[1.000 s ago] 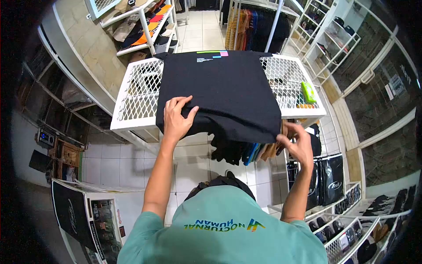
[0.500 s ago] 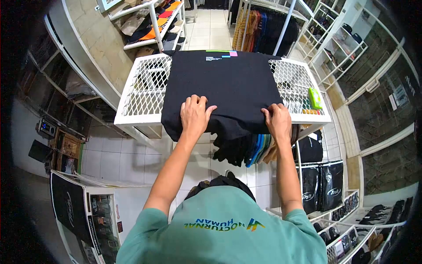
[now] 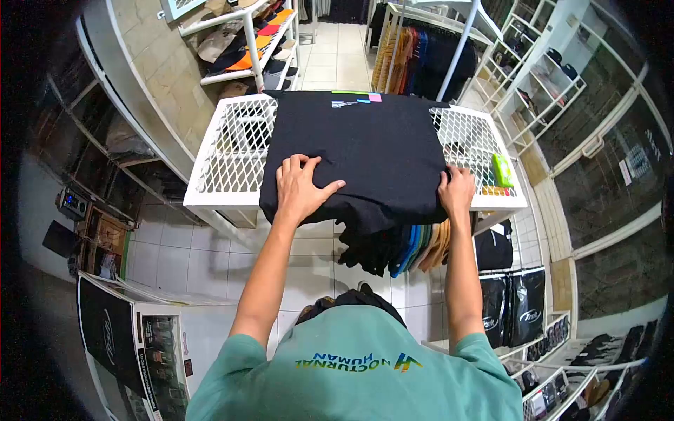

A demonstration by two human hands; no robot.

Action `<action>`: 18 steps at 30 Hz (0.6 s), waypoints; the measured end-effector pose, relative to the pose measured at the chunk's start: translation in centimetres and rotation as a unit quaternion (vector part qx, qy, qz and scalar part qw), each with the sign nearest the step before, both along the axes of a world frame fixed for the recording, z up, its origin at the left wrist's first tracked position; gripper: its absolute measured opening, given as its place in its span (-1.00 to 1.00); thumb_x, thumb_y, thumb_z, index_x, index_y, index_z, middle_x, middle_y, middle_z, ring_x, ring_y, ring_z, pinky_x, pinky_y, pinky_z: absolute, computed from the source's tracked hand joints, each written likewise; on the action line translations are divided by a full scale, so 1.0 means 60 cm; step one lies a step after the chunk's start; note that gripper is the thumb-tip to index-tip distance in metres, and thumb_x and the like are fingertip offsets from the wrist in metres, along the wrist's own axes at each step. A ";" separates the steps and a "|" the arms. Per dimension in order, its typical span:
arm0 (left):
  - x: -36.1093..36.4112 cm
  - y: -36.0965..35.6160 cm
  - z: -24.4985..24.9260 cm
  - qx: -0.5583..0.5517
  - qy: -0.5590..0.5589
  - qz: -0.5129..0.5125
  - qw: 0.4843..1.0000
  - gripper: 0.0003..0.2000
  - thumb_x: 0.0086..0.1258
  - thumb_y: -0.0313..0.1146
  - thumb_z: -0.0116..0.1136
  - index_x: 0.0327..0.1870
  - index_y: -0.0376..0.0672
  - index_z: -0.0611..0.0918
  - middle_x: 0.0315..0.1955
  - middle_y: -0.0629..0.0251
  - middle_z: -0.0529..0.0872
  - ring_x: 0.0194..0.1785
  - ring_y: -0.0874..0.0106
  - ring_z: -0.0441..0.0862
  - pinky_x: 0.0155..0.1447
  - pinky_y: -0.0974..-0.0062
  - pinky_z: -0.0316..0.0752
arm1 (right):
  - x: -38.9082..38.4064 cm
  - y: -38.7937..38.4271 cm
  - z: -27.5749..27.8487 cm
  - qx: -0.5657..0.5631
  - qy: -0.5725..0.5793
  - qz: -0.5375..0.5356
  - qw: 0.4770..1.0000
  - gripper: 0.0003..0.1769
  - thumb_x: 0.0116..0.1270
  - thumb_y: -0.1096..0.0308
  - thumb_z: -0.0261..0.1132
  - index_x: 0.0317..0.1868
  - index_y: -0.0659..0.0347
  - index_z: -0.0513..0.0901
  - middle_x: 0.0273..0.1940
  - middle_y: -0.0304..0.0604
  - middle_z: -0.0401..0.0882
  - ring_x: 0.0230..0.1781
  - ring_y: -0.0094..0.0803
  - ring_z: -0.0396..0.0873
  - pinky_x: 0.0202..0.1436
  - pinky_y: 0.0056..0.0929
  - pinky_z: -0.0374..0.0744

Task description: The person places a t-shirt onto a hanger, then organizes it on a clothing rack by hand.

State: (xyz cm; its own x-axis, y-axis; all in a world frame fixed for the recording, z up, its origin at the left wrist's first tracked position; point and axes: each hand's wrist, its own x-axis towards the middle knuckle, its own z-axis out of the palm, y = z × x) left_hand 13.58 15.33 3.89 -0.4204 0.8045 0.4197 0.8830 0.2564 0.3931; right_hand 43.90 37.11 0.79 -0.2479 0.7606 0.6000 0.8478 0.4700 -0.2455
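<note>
A black T-shirt (image 3: 365, 144) lies spread over a white mesh-topped table (image 3: 232, 200), with a small coloured print near its far end. Its near edge hangs in loose folds over the table's front. My left hand (image 3: 300, 188) rests on the near left part of the shirt, fingers spread and thumb stretched out to the right. At the shirt's right edge is my right hand (image 3: 458, 189), its fingers bent and closed on the cloth; the fingertips are partly hidden.
A bright green pack (image 3: 502, 170) lies on the table's right end. Several garments (image 3: 421, 245) hang beneath the table. Caps fill a white shelf (image 3: 249, 42) at the back left, and a clothes rack (image 3: 428, 52) stands behind. Black packages (image 3: 526, 302) hang at the lower right.
My left hand has shifted slightly left and spread flatter on the shirt. My right hand has moved right to the shirt's side edge. The near folds look smoother.
</note>
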 end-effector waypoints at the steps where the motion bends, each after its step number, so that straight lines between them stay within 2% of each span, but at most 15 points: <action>1: -0.001 0.001 -0.009 0.023 0.025 0.001 0.999 -0.26 0.24 0.30 0.40 0.28 -0.11 0.70 0.18 0.06 0.57 0.32 0.11 0.44 0.47 0.09 0.27 | -0.003 0.006 -0.004 0.002 0.001 0.005 1.000 -0.67 0.34 0.30 0.42 0.09 0.15 0.77 0.01 0.11 0.67 0.01 0.09 0.60 0.18 0.01 0.53; 4: -0.003 0.004 -0.031 0.013 0.033 0.012 0.999 -0.26 0.27 0.31 0.36 0.31 -0.09 0.68 0.25 0.00 0.55 0.37 0.07 0.43 0.51 0.07 0.23 | -0.006 0.018 -0.007 -0.021 0.045 0.039 0.998 -0.76 0.33 0.33 0.38 -0.04 0.18 0.80 -0.17 0.10 0.72 -0.09 0.09 0.65 0.10 0.01 0.57; 6: -0.007 0.012 -0.049 0.055 0.145 0.038 0.987 -0.23 0.29 0.33 0.32 0.35 -0.08 0.66 0.32 -0.06 0.53 0.42 0.03 0.41 0.54 0.05 0.19 | -0.012 0.013 -0.004 -0.011 0.051 0.049 0.997 -0.78 0.32 0.34 0.38 -0.07 0.17 0.80 -0.19 0.11 0.72 -0.11 0.09 0.65 0.06 0.01 0.57; 9: -0.015 0.019 -0.061 0.046 0.107 0.030 0.993 -0.21 0.27 0.35 0.32 0.37 -0.09 0.66 0.36 -0.09 0.50 0.46 0.00 0.39 0.55 0.04 0.19 | -0.028 -0.002 0.016 -0.006 0.036 0.034 0.999 -0.83 0.30 0.32 0.40 -0.14 0.16 0.77 -0.21 0.09 0.70 -0.14 0.07 0.65 0.00 -0.01 0.56; 10: -0.017 0.018 -0.041 0.048 0.108 0.031 0.992 -0.21 0.27 0.35 0.32 0.37 -0.09 0.66 0.36 -0.09 0.50 0.46 0.00 0.39 0.55 0.04 0.19 | -0.041 -0.010 0.027 0.055 0.024 0.024 0.998 -0.83 0.29 0.31 0.41 -0.15 0.17 0.75 -0.21 0.07 0.68 -0.16 0.06 0.65 -0.01 -0.02 0.56; 11: -0.024 0.014 -0.019 0.015 0.054 0.014 0.998 -0.21 0.26 0.36 0.33 0.34 -0.10 0.68 0.33 -0.07 0.53 0.44 0.02 0.41 0.52 0.05 0.23 | -0.054 -0.019 0.034 0.115 0.013 0.013 0.993 -0.82 0.29 0.29 0.42 -0.16 0.17 0.72 -0.22 0.05 0.66 -0.17 0.05 0.64 -0.02 -0.03 0.55; 12: -0.031 0.014 -0.003 -0.019 -0.002 -0.003 1.000 -0.21 0.24 0.37 0.35 0.31 -0.11 0.70 0.30 -0.04 0.55 0.41 0.04 0.44 0.49 0.07 0.27 | -0.074 -0.020 0.042 0.154 0.032 0.048 0.986 -0.80 0.30 0.27 0.42 -0.16 0.16 0.69 -0.22 0.01 0.62 -0.19 0.02 0.63 -0.02 -0.03 0.56; 13: -0.045 0.026 0.001 -0.022 -0.015 0.006 1.000 -0.31 0.26 0.30 0.38 0.17 -0.15 0.75 0.17 0.06 0.62 0.30 0.09 0.52 0.38 0.11 0.37 | -0.092 -0.028 0.060 0.102 0.059 0.103 0.988 -0.82 0.32 0.26 0.42 -0.20 0.18 0.69 -0.25 0.03 0.64 -0.21 0.04 0.65 -0.07 -0.03 0.60; 15: -0.066 0.054 -0.012 0.003 -0.017 0.044 0.999 -0.46 0.30 0.17 0.42 -0.01 -0.17 0.77 0.02 0.15 0.65 0.17 0.13 0.56 0.26 0.14 0.43 | -0.133 -0.020 0.052 0.026 0.047 0.168 0.984 -0.78 0.36 0.21 0.41 -0.25 0.19 0.67 -0.28 0.04 0.66 -0.24 0.06 0.67 -0.14 -0.02 0.63; 16: -0.070 0.060 -0.018 0.022 0.016 0.046 0.999 -0.58 0.36 0.05 0.41 -0.09 -0.17 0.74 -0.06 0.17 0.63 0.10 0.14 0.56 0.21 0.14 0.44 | -0.149 -0.014 0.041 -0.006 0.020 0.154 0.988 -0.76 0.37 0.18 0.41 -0.26 0.20 0.67 -0.30 0.04 0.66 -0.26 0.07 0.67 -0.16 -0.01 0.64; 17: -0.071 0.065 -0.026 0.023 0.018 0.045 0.999 -0.58 0.36 0.05 0.41 -0.09 -0.17 0.74 -0.06 0.17 0.63 0.10 0.14 0.56 0.21 0.14 0.44 | -0.163 -0.009 0.030 -0.037 -0.006 0.140 0.989 -0.73 0.38 0.15 0.40 -0.27 0.20 0.67 -0.31 0.04 0.67 -0.27 0.08 0.68 -0.18 0.00 0.65; 18: -0.069 0.065 -0.030 0.038 0.035 0.050 0.997 -0.60 0.36 0.03 0.40 -0.09 -0.16 0.74 -0.07 0.17 0.62 0.09 0.14 0.56 0.21 0.13 0.44 | -0.175 -0.012 0.021 -0.018 -0.004 0.112 0.994 -0.69 0.36 0.10 0.40 -0.26 0.22 0.68 -0.28 0.05 0.67 -0.24 0.06 0.67 -0.14 -0.02 0.65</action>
